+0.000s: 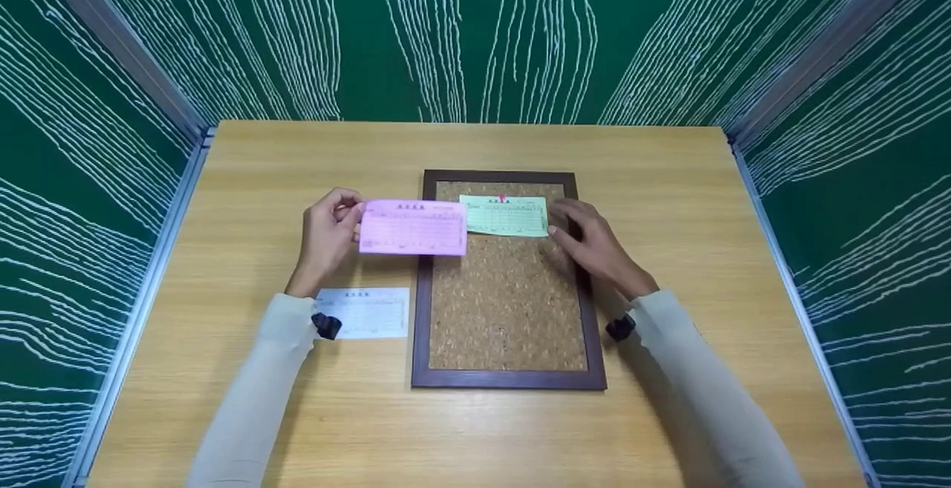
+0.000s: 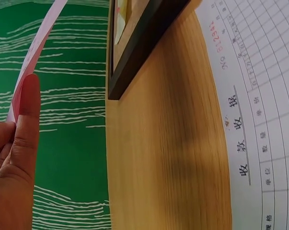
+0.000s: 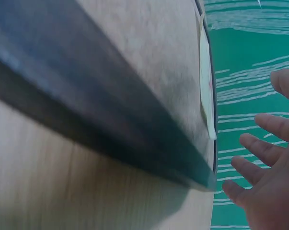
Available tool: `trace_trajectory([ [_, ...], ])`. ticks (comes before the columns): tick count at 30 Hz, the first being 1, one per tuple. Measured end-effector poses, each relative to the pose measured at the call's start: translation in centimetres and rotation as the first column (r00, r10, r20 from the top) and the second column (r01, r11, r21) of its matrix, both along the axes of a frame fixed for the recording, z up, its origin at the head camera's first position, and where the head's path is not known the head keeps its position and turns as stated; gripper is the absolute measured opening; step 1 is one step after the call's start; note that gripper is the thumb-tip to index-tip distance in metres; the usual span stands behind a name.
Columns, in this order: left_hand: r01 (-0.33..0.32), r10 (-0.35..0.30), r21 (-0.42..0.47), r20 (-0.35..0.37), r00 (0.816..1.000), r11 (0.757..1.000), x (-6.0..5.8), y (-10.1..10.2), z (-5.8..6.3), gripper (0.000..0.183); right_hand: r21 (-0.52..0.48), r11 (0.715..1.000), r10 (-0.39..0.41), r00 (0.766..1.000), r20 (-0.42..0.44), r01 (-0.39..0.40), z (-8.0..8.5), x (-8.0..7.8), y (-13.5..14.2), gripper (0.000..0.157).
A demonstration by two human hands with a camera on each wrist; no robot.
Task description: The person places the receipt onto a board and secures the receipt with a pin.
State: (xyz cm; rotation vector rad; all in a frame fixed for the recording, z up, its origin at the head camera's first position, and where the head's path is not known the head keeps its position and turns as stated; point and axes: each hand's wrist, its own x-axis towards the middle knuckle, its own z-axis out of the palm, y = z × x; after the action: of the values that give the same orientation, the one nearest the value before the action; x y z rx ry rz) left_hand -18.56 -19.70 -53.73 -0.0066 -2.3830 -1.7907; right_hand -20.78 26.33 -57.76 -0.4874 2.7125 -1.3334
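Pink paper, thin and printed with a ruled form: the pink slip (image 1: pixel 413 228) is pinched at its left edge by the left hand (image 1: pixel 330 239), its right end out over the corkboard (image 1: pixel 505 302). The right hand (image 1: pixel 594 246) has a loose grip – fingers parted, nothing held – by the right edge of the green slip (image 1: pixel 507 216) (whether it touches, I cannot tell). Held by 1 edge, so light a sheet may sag or crease; it would be wise to pinch gently, steady the free end with the other hand and keep it level, clear of the green slip's red pin (image 1: pixel 502 197). The board is a rectangle of grainy, speckled cork in a smooth dark frame; left of it, a white slip (image 1: pixel 371 313) lies flat on the wood-grained desk (image 1: pixel 513 436).
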Motion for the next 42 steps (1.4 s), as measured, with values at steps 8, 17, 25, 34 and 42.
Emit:
trace_trajectory([
  [8,0.01,-0.01,0.003,0.02,1.0,1.0,-0.2,0.8,0.1,0.01,0.002,0.999,0.038,0.998,-0.053,-0.038,0.5,0.9,-1.6,0.051],
  [17,0.03,-0.029,0.071,-0.012,1.0,0.997,-0.1,1.7,0.0,0.009,-0.01,0.996,0.086,0.992,-0.089,-0.087,1.2,1.7,-3.1,0.047],
  [25,0.036,-0.035,0.091,-0.014,0.999,0.995,-0.1,2.6,0.1,0.008,-0.003,0.991,0.132,0.986,-0.097,-0.133,1.7,2.4,-4.6,0.044],
  [34,0.053,-0.051,0.106,-0.023,0.998,0.993,-0.4,3.5,0.1,0.009,0.006,0.99,0.144,0.985,-0.093,-0.144,1.8,2.7,-5.7,0.039],
  [42,0.07,-0.065,0.12,-0.042,0.997,0.99,-0.5,4.3,0.0,0.008,-0.07,0.985,0.161,0.987,-0.001,-0.161,2.1,3.1,-6.6,0.035],
])
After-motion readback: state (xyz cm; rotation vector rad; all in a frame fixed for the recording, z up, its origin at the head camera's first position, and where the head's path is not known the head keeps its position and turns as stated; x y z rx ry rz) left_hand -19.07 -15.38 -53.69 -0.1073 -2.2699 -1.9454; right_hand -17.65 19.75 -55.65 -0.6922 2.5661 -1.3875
